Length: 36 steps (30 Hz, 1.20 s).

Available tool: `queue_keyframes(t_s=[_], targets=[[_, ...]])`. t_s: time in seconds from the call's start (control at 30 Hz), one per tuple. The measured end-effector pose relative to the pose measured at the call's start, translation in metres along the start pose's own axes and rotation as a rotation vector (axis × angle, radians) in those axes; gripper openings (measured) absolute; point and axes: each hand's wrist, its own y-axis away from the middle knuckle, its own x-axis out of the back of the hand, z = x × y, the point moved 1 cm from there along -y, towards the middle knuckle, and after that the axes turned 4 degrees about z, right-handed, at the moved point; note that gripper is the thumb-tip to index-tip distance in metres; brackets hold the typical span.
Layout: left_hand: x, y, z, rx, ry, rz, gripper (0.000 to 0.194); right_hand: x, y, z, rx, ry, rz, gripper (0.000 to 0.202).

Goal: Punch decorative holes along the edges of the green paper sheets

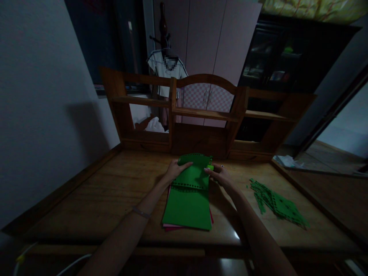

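A green sheet of paper (193,175), with rows of small holes along its edges, is raised over a stack of coloured paper (188,209). That stack has green on top and pink and red sheets showing at its edges. My left hand (176,170) grips the sheet at its left side, the thumb lying across the top. At the sheet's upper right edge, my right hand (220,174) is closed around a small bright green paper punch (211,167). Most of the punch is hidden by the fingers. A narrow punched bit of green hangs beside it.
Punched green paper strips and sheets (276,203) lie on the right of the wooden desk (115,195). A wooden shelf unit (201,113) stands along the back edge. A wall (51,115) rises on the left, and white cables (73,264) hang at the lower left.
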Motion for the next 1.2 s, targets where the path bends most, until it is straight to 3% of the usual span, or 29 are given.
queue_keyframes(t_s=[1.2], targets=[[-0.002, 0.002, 0.0, -0.009, -0.032, -0.034, 0.041, -0.003, -0.003, 0.01, 0.009, -0.082, 0.075, 0.04]])
